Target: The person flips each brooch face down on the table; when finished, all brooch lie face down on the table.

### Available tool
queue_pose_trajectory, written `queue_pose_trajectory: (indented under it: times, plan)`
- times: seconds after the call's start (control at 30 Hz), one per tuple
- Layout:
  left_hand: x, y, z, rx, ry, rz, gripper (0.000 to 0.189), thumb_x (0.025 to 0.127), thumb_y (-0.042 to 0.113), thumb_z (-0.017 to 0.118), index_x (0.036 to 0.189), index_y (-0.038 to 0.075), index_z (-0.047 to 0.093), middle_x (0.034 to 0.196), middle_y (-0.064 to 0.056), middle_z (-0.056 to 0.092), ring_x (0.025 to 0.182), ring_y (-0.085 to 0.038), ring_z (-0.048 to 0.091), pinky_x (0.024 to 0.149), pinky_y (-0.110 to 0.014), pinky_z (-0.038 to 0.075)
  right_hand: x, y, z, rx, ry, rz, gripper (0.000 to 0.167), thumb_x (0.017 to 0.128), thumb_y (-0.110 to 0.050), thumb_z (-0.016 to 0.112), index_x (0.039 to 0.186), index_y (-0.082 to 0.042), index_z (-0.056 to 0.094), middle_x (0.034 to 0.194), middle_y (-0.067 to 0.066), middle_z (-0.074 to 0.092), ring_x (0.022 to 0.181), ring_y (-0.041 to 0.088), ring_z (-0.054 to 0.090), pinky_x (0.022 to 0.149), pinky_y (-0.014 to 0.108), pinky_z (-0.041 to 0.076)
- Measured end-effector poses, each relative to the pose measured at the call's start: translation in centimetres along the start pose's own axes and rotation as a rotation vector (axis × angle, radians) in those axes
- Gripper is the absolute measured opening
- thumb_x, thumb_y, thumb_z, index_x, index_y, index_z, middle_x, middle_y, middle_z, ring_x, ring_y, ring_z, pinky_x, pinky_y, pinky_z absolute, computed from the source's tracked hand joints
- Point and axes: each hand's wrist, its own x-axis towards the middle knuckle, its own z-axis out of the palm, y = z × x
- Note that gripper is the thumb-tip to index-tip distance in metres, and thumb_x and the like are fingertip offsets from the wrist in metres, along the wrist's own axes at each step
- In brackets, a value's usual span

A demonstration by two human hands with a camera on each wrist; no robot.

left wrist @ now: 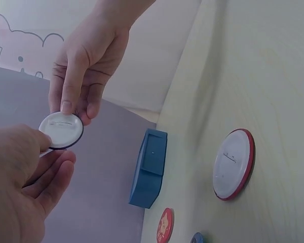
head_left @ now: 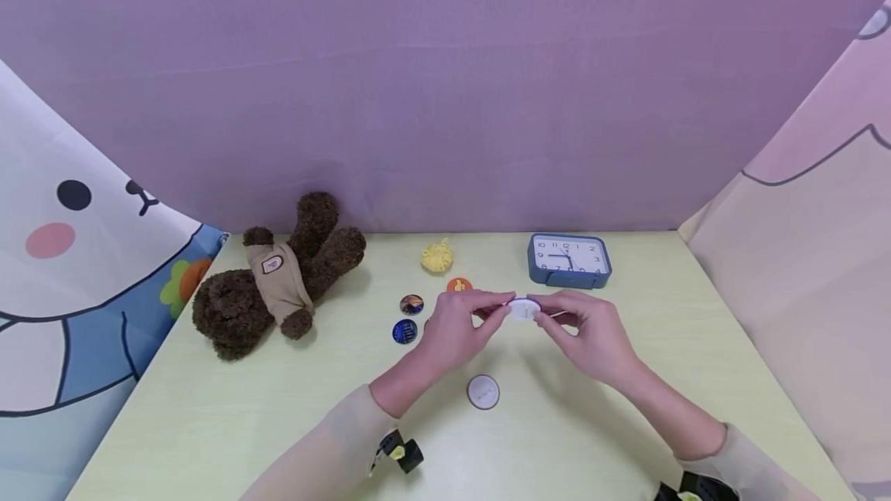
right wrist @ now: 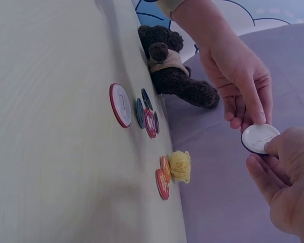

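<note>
Two hands on one pin badge, mid-air above the table.
Far left I have the brown teddy bear (head_left: 262, 292) in its beige top, lying on its side; right of it, two dark badges (head_left: 404, 332), one just behind the other, then the yellow yarn ball (head_left: 437, 257) farther back. Left hand (head_left: 455, 328) next — narrow grip, thumb and fingers pinching the near edge of the pin badge (head_left: 524, 309); an orange badge (head_left: 459, 284) shows partly behind that hand. Below, a white-backed badge (head_left: 483, 392) lies pin side up, its rim red in my left wrist view. The held badge sits between both hands, white back towards me. Right hand (head_left: 592, 333) pinches its opposite edge — equally narrow. Behind, the blue clock (head_left: 569, 261).
</note>
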Motion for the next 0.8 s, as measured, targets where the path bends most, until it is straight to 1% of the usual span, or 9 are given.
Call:
queue_pose_trajectory:
  times: [0.1, 0.2, 0.3, 0.33, 0.47, 0.57, 0.67, 0.8]
  plan:
    - [-0.05, 0.14, 0.05, -0.006, 0.002, -0.002, 0.028, 0.100, 0.015, 0.076, 0.127, 0.010, 0.078, 0.098, -0.007, 0.083, 0.079, -0.015, 0.078, 0.071, -0.024, 0.065, -0.01, -0.01, -0.01, 0.024, 0.003, 0.006, 0.038, 0.085, 0.010, 0.082, 0.121, -0.002, 0.078, 0.101, 0.006, 0.079, 0.086, 0.005, 0.075, 0.077, 0.017, 0.063]
    - [-0.10, 0.26, 0.11, -0.011, 0.000, -0.008, 0.030, 0.100, 0.013, 0.076, 0.130, 0.010, 0.077, 0.086, -0.004, 0.080, 0.077, -0.014, 0.077, 0.072, -0.025, 0.065, -0.01, 0.03, 0.00, 0.052, 0.007, 0.007, 0.042, 0.085, 0.012, 0.082, 0.124, -0.001, 0.075, 0.104, 0.009, 0.077, 0.087, 0.007, 0.075, 0.079, 0.017, 0.062]
    - [-0.13, 0.28, 0.19, -0.017, -0.009, -0.022, 0.031, 0.100, 0.013, 0.075, 0.131, 0.011, 0.076, 0.082, -0.003, 0.078, 0.077, -0.013, 0.076, 0.073, -0.029, 0.066, -0.01, 0.07, -0.01, 0.074, 0.000, 0.009, 0.043, 0.084, 0.014, 0.081, 0.124, -0.001, 0.074, 0.107, 0.010, 0.076, 0.086, 0.009, 0.075, 0.079, 0.018, 0.063]
    - [-0.12, 0.26, 0.22, -0.019, -0.014, -0.025, 0.031, 0.100, 0.013, 0.075, 0.131, 0.011, 0.076, 0.083, -0.003, 0.078, 0.077, -0.013, 0.075, 0.074, -0.031, 0.066, -0.01, 0.07, -0.02, 0.078, -0.004, 0.012, 0.044, 0.083, 0.014, 0.082, 0.124, -0.001, 0.075, 0.107, 0.010, 0.076, 0.086, 0.009, 0.075, 0.079, 0.018, 0.063]
    - [-0.14, 0.20, 0.22, -0.040, -0.051, -0.018, 0.036, 0.097, 0.013, 0.078, 0.132, 0.008, 0.074, 0.088, -0.004, 0.080, 0.080, -0.012, 0.075, 0.077, -0.029, 0.066, -0.06, 0.05, -0.13, 0.091, -0.035, 0.034, 0.049, 0.079, 0.013, 0.086, 0.124, -0.003, 0.074, 0.106, 0.009, 0.074, 0.084, 0.010, 0.075, 0.079, 0.019, 0.063]
    - [-0.15, 0.05, 0.30, -0.061, -0.091, -0.008, 0.044, 0.093, 0.011, 0.082, 0.135, 0.005, 0.072, 0.095, -0.006, 0.081, 0.085, -0.018, 0.077, 0.080, -0.029, 0.066, -0.08, 0.07, -0.22, 0.081, -0.052, 0.056, 0.052, 0.077, 0.010, 0.089, 0.125, -0.005, 0.075, 0.105, 0.007, 0.073, 0.083, 0.009, 0.074, 0.080, 0.019, 0.063]
    - [-0.12, -0.11, 0.51, -0.066, -0.119, -0.017, 0.048, 0.091, 0.012, 0.084, 0.136, 0.004, 0.071, 0.101, -0.008, 0.082, 0.089, -0.022, 0.078, 0.083, -0.032, 0.066, -0.09, 0.16, -0.19, 0.066, -0.061, 0.075, 0.052, 0.075, 0.008, 0.091, 0.124, -0.005, 0.075, 0.106, 0.006, 0.072, 0.082, 0.009, 0.073, 0.080, 0.019, 0.063]
    - [-0.13, -0.33, 0.86, -0.053, -0.132, -0.043, 0.045, 0.091, 0.013, 0.086, 0.134, 0.006, 0.073, 0.110, -0.009, 0.082, 0.091, -0.024, 0.079, 0.084, -0.033, 0.066, -0.21, 0.43, 0.01, 0.054, -0.077, 0.090, 0.050, 0.075, 0.008, 0.091, 0.122, -0.003, 0.075, 0.108, 0.008, 0.073, 0.082, 0.011, 0.073, 0.081, 0.021, 0.064]
